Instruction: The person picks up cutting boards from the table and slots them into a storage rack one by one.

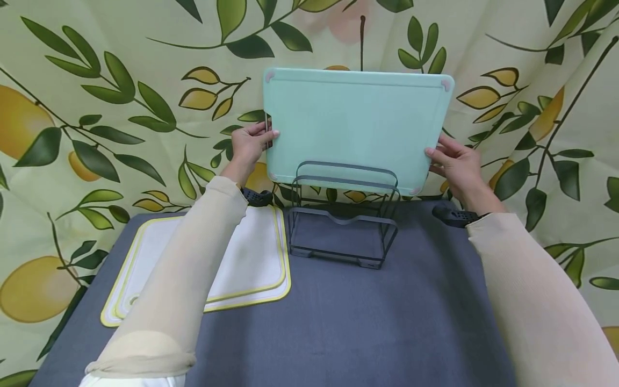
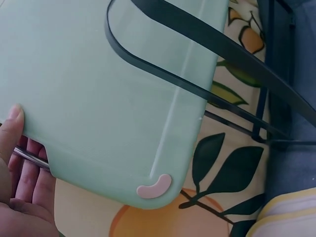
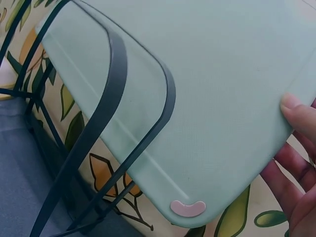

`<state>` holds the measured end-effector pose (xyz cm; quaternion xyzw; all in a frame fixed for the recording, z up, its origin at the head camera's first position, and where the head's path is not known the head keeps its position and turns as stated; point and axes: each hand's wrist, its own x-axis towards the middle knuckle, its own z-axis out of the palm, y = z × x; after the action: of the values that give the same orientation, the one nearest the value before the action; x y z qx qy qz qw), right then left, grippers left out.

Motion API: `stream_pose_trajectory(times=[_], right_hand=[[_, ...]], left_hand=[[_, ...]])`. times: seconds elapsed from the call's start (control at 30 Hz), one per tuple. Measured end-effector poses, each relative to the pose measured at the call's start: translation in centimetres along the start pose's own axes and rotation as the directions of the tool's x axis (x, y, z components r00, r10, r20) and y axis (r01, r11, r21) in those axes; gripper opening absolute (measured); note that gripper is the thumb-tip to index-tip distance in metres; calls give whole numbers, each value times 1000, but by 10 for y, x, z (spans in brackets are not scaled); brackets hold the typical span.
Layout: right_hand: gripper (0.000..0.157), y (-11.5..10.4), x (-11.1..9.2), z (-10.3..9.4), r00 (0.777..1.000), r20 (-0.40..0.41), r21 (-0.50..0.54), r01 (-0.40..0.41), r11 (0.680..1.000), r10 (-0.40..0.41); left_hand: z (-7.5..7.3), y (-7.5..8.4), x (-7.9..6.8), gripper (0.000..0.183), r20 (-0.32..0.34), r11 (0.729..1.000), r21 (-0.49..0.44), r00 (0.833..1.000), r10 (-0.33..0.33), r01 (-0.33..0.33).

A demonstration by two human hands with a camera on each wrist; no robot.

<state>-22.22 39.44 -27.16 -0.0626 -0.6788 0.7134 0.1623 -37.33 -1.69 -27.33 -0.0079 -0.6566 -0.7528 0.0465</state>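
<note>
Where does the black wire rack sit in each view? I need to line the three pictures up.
Head: the black wire rack stands just right of centre, its rear loops in front of the board's lower edge.
Left wrist: its bars run from top centre to the right edge.
Right wrist: its bars curve down the left half.
Shared landmark: the mint-green board, behind the loops in all three.
</note>
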Motion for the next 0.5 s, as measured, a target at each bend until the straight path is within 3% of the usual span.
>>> stream_pose_trajectory(times=[0.5], right_hand=[[53, 23, -7, -4, 999, 22, -35, -28, 999, 29]], left_hand=[[-9, -23, -8, 46, 5, 999, 21, 999, -46, 46]])
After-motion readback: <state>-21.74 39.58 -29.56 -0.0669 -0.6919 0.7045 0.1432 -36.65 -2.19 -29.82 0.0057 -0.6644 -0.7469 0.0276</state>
